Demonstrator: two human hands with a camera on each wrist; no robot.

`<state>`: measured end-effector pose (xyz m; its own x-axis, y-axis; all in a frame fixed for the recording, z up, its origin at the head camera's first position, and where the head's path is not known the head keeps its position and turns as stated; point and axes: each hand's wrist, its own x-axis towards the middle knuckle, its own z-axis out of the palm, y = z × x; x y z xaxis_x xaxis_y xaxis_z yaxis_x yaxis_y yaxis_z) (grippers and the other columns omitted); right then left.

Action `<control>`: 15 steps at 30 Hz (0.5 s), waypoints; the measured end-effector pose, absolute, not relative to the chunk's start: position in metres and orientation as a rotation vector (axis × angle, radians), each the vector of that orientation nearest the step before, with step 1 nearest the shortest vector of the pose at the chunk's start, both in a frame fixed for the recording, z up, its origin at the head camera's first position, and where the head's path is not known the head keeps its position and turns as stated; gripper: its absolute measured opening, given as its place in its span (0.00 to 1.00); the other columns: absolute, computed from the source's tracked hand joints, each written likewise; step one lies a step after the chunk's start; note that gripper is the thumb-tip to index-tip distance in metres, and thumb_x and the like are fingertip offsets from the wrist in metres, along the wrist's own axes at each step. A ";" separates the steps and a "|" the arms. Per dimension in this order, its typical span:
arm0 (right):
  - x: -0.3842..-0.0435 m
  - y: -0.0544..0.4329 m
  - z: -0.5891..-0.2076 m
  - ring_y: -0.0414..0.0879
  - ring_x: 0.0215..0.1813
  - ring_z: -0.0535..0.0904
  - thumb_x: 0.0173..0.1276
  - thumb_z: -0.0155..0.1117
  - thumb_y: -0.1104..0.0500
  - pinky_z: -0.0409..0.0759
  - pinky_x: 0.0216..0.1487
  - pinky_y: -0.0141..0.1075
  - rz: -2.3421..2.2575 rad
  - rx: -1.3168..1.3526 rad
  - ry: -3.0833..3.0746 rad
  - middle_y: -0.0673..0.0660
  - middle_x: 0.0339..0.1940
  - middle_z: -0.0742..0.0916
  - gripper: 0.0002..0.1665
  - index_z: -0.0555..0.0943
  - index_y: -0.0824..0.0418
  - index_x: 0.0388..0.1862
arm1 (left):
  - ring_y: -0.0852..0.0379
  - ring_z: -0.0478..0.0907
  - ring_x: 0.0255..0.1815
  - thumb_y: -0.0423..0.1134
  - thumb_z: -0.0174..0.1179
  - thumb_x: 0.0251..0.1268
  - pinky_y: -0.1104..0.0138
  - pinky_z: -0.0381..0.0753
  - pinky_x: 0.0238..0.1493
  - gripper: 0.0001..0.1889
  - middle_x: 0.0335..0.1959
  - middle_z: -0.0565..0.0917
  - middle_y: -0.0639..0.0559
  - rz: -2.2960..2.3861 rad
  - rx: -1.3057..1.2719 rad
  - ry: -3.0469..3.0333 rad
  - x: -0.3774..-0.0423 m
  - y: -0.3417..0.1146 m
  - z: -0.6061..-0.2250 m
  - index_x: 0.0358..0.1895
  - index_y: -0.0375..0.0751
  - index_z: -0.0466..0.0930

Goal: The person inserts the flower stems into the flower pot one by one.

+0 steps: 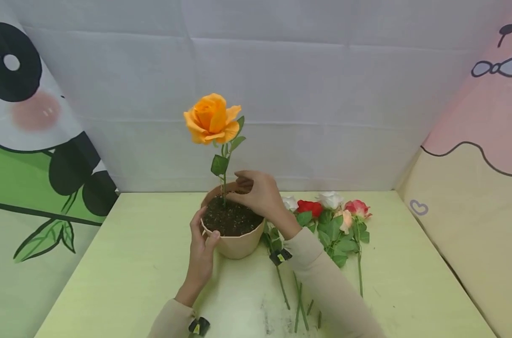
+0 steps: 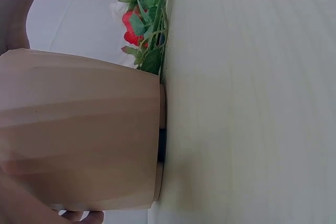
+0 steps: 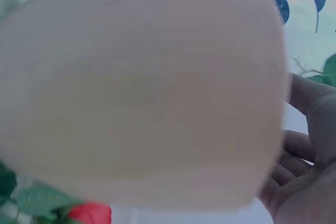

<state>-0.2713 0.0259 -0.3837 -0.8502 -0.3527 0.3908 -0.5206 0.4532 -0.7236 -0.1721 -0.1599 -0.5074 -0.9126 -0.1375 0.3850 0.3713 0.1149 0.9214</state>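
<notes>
An orange rose (image 1: 212, 119) stands upright in the dark soil (image 1: 232, 218) of a beige flowerpot (image 1: 239, 246). At the pot's left side my left hand (image 1: 203, 253) holds the rim, thumb toward the front and fingers round the outside; the left wrist view shows the pot's wall (image 2: 79, 129) close up. Over the soil, my right hand (image 1: 260, 195) has its thumb close to the stem, with a gap between thumb and index finger. In the right wrist view a blurred beige surface covers much of the picture, and part of that hand (image 3: 310, 156) shows beside it.
Right of the pot lie several loose roses on the pale table (image 1: 125, 263): a red rose (image 1: 310, 207), a white rose (image 1: 329, 199), a peach rose (image 1: 345, 220) and a pink rose (image 1: 357, 208). Their stems reach toward the front. A white cloth wall (image 1: 290, 84) rises behind.
</notes>
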 end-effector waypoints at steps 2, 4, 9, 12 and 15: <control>-0.267 0.036 -0.384 0.55 0.55 0.93 0.66 0.87 0.54 0.90 0.57 0.45 1.336 0.763 -2.523 0.63 0.56 0.93 0.37 0.85 0.65 0.71 | 0.37 0.60 0.85 0.36 0.52 0.82 0.76 0.67 0.73 0.37 0.90 0.56 0.42 -1.849 -0.227 -2.027 -0.173 -0.160 -0.507 0.89 0.50 0.52; -0.262 0.046 -0.384 0.57 0.57 0.92 0.66 0.87 0.55 0.90 0.59 0.49 1.354 0.762 -2.520 0.63 0.57 0.93 0.38 0.85 0.66 0.72 | 0.37 0.59 0.86 0.36 0.52 0.82 0.76 0.66 0.74 0.37 0.90 0.56 0.43 -1.850 -0.222 -2.030 -0.173 -0.160 -0.507 0.89 0.50 0.52; -0.250 0.068 -0.388 0.59 0.59 0.92 0.67 0.86 0.55 0.89 0.60 0.53 1.437 0.730 -2.482 0.64 0.57 0.93 0.39 0.84 0.67 0.73 | 0.37 0.59 0.86 0.36 0.52 0.83 0.77 0.65 0.74 0.37 0.90 0.56 0.42 -1.860 -0.218 -2.030 -0.172 -0.160 -0.507 0.89 0.49 0.52; -0.241 0.078 -0.387 0.60 0.60 0.91 0.67 0.86 0.56 0.89 0.61 0.53 1.427 0.719 -2.484 0.64 0.58 0.92 0.39 0.83 0.67 0.74 | 0.37 0.59 0.86 0.36 0.53 0.82 0.77 0.66 0.74 0.37 0.90 0.56 0.40 -1.862 -0.220 -2.031 -0.172 -0.160 -0.506 0.89 0.47 0.52; -0.231 0.086 -0.385 0.61 0.59 0.91 0.68 0.85 0.56 0.89 0.60 0.53 1.376 0.720 -2.499 0.64 0.59 0.92 0.38 0.83 0.66 0.74 | 0.37 0.59 0.86 0.36 0.53 0.82 0.77 0.66 0.74 0.37 0.90 0.56 0.41 -1.865 -0.220 -2.030 -0.172 -0.160 -0.506 0.89 0.47 0.51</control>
